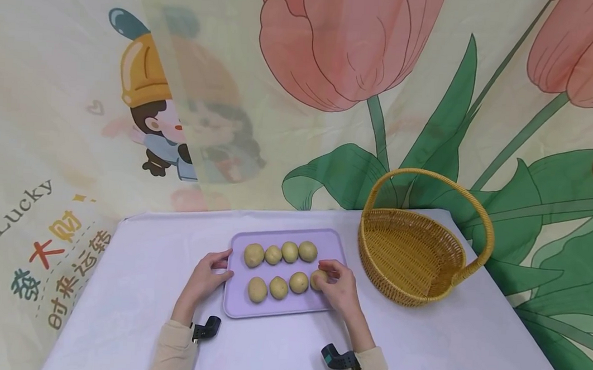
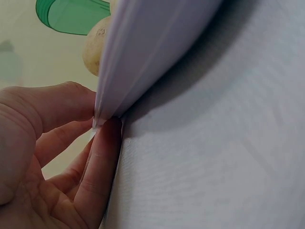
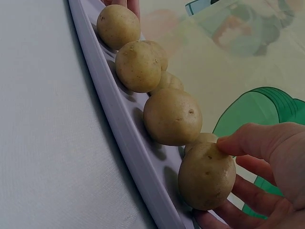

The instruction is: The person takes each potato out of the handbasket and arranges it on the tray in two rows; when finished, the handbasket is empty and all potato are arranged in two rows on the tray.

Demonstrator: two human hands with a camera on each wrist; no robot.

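Two rows of potatoes (image 1: 278, 287) lie on a lilac rectangular tray (image 1: 284, 314). My left hand (image 1: 206, 278) holds the tray's left edge, its thumb at the rim (image 2: 101, 112) and a fingertip low against the side by the tablecloth. At the right end of the near row, my right hand (image 1: 340, 288) grips a potato (image 3: 207, 176) between thumb and fingers. In the right wrist view this potato sits at the tray's surface; whether it touches the tray cannot be told. Other potatoes (image 3: 172, 117) line up beside it.
To the right of the tray stands a woven basket (image 1: 408, 258) with a tall arched handle (image 1: 430, 174). A white cloth (image 1: 262, 351) covers the table. Behind hangs a backdrop with printed tulips (image 1: 349, 42). Dark wrist cameras (image 1: 338, 357) are strapped to both forearms.
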